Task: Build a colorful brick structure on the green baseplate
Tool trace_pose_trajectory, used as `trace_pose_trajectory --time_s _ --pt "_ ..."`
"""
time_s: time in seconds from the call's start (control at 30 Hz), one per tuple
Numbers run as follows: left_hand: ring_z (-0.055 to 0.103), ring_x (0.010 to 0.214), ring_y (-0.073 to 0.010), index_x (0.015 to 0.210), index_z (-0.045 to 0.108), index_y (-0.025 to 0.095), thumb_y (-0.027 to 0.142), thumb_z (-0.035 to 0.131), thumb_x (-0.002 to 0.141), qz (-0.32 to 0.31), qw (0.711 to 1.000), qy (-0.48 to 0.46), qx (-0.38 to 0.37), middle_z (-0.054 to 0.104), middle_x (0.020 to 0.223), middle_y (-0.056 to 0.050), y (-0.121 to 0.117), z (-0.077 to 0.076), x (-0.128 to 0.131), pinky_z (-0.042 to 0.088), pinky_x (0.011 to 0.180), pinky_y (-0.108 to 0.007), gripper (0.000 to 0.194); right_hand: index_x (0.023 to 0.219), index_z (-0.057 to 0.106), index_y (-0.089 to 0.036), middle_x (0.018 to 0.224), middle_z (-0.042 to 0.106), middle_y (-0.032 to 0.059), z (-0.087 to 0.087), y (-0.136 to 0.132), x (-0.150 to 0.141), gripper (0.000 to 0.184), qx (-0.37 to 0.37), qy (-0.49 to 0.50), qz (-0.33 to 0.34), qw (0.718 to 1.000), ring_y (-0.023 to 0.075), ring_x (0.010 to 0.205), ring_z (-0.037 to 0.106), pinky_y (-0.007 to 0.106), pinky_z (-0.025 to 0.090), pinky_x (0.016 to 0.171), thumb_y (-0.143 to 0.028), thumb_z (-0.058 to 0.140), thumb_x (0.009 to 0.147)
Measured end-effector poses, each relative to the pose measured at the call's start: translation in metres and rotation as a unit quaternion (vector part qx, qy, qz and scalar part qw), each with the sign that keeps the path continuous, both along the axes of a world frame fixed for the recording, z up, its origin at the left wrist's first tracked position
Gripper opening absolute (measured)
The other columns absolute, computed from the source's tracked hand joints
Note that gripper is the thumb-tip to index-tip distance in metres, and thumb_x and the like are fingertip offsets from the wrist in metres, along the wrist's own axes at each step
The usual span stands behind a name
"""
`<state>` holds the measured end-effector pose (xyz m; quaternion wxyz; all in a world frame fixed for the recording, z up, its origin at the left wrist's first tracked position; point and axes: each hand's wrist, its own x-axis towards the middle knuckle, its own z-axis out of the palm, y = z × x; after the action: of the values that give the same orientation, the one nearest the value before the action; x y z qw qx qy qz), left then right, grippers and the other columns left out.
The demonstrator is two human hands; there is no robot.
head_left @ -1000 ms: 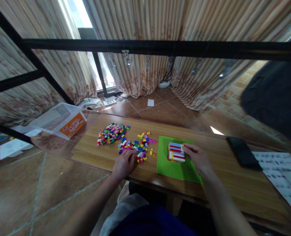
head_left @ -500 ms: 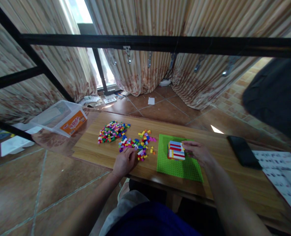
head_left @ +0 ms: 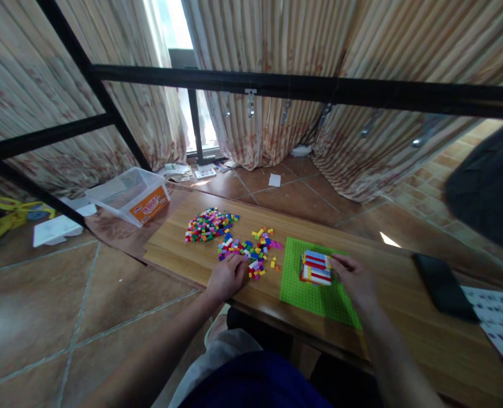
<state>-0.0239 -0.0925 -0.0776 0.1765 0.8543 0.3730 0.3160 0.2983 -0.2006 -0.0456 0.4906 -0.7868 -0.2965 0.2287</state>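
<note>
A green baseplate (head_left: 311, 294) lies on the wooden table (head_left: 404, 334), and a small red, white and blue brick build (head_left: 316, 268) stands on it. My right hand (head_left: 354, 279) rests beside the build, its fingers curled against the build's right edge. My left hand (head_left: 226, 277) lies on the table with fingers bent among the scattered coloured bricks (head_left: 251, 252); what the fingertips pinch is hidden. A denser heap of small bricks (head_left: 208, 224) sits farther back to the left.
A black phone (head_left: 443, 288) and a printed sheet (head_left: 500, 326) lie at the table's right. A clear plastic box (head_left: 130, 195) with an orange label stands off the left end. A black metal frame (head_left: 277, 85) crosses overhead; curtains hang behind.
The view has swung left, so everything sits further right in the picture. Both hands stay about where they were against the bricks and the build.
</note>
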Motion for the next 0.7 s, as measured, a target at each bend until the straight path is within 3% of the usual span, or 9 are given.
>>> trace_pose_trajectory --time_s 0.1,0.17,0.3,0.47,0.7 --pt "0.066 0.091 -0.0175 0.098 0.064 0.02 0.015 0.051 0.093 0.003 1.0 0.002 0.0 0.07 0.096 -0.006 -0.001 0.0 0.0 0.055 0.082 -0.03 0.015 0.098 0.075 -0.017 0.087 0.074 0.0108 0.011 -0.004 -0.013 0.042 -0.013 -0.155 -0.027 0.988 0.0223 0.072 0.065 0.037 0.05 0.071 -0.05 0.061 0.076" --pt "0.066 0.091 -0.0176 0.099 0.064 0.02 0.015 0.051 0.093 0.005 1.0 0.003 0.001 0.069 0.097 -0.006 -0.002 0.0 0.0 0.055 0.082 -0.03 0.015 0.1 0.074 -0.017 0.089 0.073 0.0119 0.02 -0.004 -0.029 0.042 0.018 -0.199 -0.015 0.98 0.0213 0.071 0.064 0.035 0.051 0.069 -0.05 0.057 0.082" --pt "0.067 0.091 -0.0174 0.1 0.064 0.02 0.016 0.05 0.094 0.005 1.0 0.006 0.004 0.07 0.095 -0.006 -0.003 0.001 0.0 0.055 0.081 -0.03 0.016 0.096 0.073 -0.02 0.099 0.072 0.0103 0.032 0.001 -0.071 0.033 0.085 -0.229 0.103 0.964 0.021 0.085 0.066 0.035 0.052 0.077 -0.045 0.052 0.089" --pt "0.066 0.09 -0.0172 0.098 0.064 0.02 0.017 0.05 0.094 0.009 1.0 0.012 0.005 0.069 0.095 -0.006 -0.003 0.001 0.0 0.055 0.079 -0.029 0.015 0.098 0.072 -0.023 0.097 0.071 0.0076 0.022 0.011 -0.113 0.026 0.088 -0.258 0.217 0.937 0.0211 0.089 0.064 0.037 0.051 0.084 -0.034 0.048 0.093" --pt "0.065 0.09 -0.0175 0.099 0.063 0.02 0.017 0.05 0.095 -0.002 1.0 0.006 0.005 0.069 0.095 -0.006 -0.003 0.003 0.0 0.055 0.08 -0.029 0.014 0.102 0.07 -0.023 0.104 0.069 0.0078 0.004 0.024 -0.136 0.025 0.054 -0.291 0.3 0.907 0.0224 0.097 0.062 0.037 0.048 0.088 -0.025 0.046 0.094"
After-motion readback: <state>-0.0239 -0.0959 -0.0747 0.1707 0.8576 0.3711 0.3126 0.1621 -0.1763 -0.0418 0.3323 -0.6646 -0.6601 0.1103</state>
